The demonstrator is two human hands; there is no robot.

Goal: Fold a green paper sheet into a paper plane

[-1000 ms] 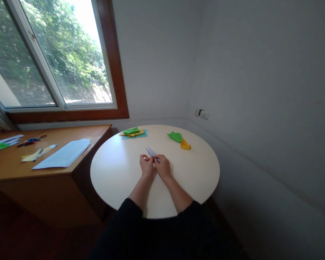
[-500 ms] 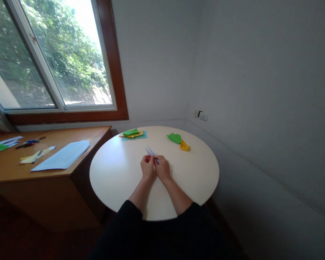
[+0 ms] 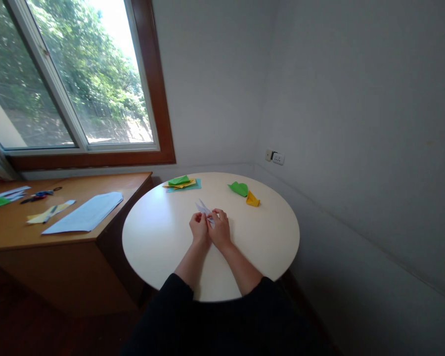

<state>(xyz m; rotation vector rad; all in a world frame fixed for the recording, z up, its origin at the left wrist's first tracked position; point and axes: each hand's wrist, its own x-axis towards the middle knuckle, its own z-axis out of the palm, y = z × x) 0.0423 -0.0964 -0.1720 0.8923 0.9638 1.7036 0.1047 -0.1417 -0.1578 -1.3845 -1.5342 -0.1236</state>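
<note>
Above the round white table (image 3: 155, 247), both hands meet at a piece of folded pale paper (image 3: 202, 207) with pointed ends sticking up and away from me. My left hand (image 3: 199, 228) is closed, its thumb and fingertips pinching the paper's near left side. My right hand (image 3: 219, 229) grips the paper's right side, fingers bent over it. Part of the paper is hidden under the fingers. Farther back on the right lie a green folded paper (image 3: 239, 188) and a yellow folded paper (image 3: 252, 199), close together.
A pile of coloured paper (image 3: 181, 183), green over yellow over blue, lies at the table's back left. On the brown desk (image 3: 133, 185) to the left are white sheets (image 3: 87, 213), a pen on yellow paper (image 3: 50, 212) and scissors (image 3: 40, 196). Walls stand behind and right.
The folded paper and both hands have shifted slightly left. My right hand's fingers have lifted and spread a little over the paper, and more of its pointed ends shows.
</note>
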